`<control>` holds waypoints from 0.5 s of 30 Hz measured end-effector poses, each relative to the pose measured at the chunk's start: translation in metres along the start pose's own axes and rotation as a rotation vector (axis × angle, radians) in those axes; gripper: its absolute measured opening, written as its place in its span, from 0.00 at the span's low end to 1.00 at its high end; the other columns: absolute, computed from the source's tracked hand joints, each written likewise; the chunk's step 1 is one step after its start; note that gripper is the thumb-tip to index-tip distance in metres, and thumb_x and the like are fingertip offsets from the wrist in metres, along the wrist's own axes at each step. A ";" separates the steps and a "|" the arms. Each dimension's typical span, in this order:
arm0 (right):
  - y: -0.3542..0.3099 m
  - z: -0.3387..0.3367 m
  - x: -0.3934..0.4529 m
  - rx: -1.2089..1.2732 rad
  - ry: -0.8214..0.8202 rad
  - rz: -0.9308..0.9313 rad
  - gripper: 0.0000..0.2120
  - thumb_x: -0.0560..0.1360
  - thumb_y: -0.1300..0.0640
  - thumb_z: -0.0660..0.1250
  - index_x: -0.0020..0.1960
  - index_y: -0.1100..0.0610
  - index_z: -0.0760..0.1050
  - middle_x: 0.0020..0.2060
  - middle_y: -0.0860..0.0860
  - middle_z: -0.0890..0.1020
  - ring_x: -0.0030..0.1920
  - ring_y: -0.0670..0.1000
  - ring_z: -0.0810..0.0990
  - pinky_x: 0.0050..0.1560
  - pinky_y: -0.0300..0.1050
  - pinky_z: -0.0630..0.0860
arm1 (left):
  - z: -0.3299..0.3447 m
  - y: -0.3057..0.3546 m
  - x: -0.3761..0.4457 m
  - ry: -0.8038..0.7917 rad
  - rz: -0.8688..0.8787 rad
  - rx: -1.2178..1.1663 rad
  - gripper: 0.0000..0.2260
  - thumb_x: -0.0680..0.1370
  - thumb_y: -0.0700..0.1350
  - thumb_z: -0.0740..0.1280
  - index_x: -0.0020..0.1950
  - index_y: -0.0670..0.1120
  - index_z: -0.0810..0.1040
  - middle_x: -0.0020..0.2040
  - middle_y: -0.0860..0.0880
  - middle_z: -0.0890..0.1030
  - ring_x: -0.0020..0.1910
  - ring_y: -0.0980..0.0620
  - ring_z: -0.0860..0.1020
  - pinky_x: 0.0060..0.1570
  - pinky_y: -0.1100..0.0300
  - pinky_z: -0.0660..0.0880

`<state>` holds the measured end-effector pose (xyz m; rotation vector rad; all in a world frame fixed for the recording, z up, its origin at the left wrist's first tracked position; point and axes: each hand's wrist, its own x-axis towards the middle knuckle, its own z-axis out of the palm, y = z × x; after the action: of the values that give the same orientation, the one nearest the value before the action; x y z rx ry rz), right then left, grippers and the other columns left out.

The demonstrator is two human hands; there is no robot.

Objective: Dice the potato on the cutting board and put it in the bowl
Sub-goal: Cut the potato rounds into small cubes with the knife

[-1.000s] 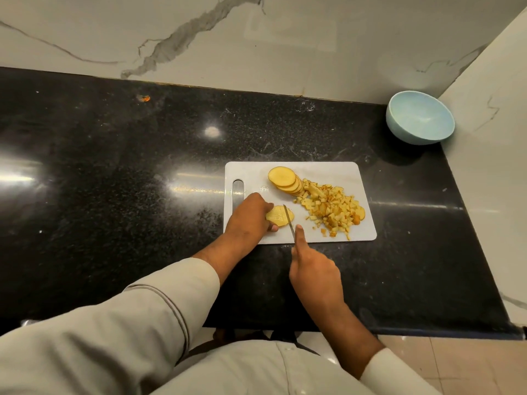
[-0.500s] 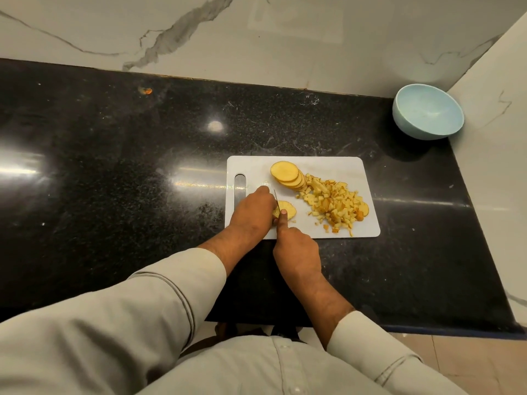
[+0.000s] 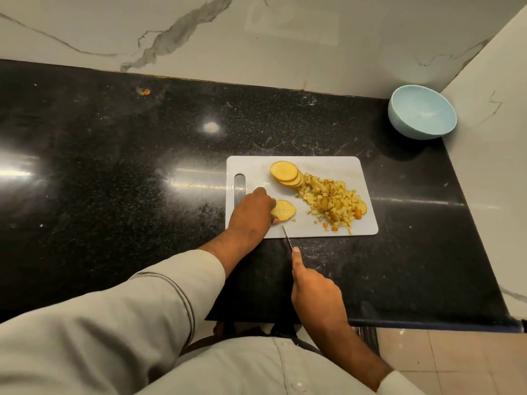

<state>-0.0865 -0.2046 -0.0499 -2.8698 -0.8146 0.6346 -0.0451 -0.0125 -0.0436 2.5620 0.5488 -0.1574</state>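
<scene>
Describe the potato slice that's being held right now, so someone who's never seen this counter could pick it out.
On the black counter lies a white cutting board. At its near left part, the left hand holds one round yellow potato slice flat. It lies alone, apart from the slice stack farther back and the diced pile to the right.

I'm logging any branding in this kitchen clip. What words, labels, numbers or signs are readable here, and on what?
None: no readable text on the cutting board, bowl, knife, countertop, wall or sleeves.
</scene>
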 end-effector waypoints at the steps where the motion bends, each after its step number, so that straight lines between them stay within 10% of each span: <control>1: 0.000 -0.002 -0.001 0.005 0.031 0.003 0.31 0.82 0.56 0.52 0.78 0.49 0.39 0.46 0.50 0.78 0.41 0.51 0.79 0.40 0.47 0.76 | 0.000 -0.003 -0.001 -0.006 0.002 -0.017 0.15 0.78 0.47 0.67 0.61 0.40 0.77 0.55 0.43 0.73 0.55 0.42 0.75 0.50 0.53 0.72; 15: -0.038 -0.016 0.067 -0.021 0.064 -0.035 0.32 0.79 0.59 0.54 0.79 0.52 0.44 0.45 0.55 0.77 0.43 0.56 0.79 0.34 0.48 0.65 | 0.002 -0.007 -0.006 0.047 -0.061 -0.112 0.06 0.76 0.43 0.69 0.42 0.41 0.80 0.45 0.49 0.73 0.42 0.50 0.75 0.39 0.57 0.71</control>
<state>-0.0467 -0.1370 -0.0519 -2.8709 -0.8658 0.5309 -0.0541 -0.0098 -0.0470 2.4471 0.6360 -0.0853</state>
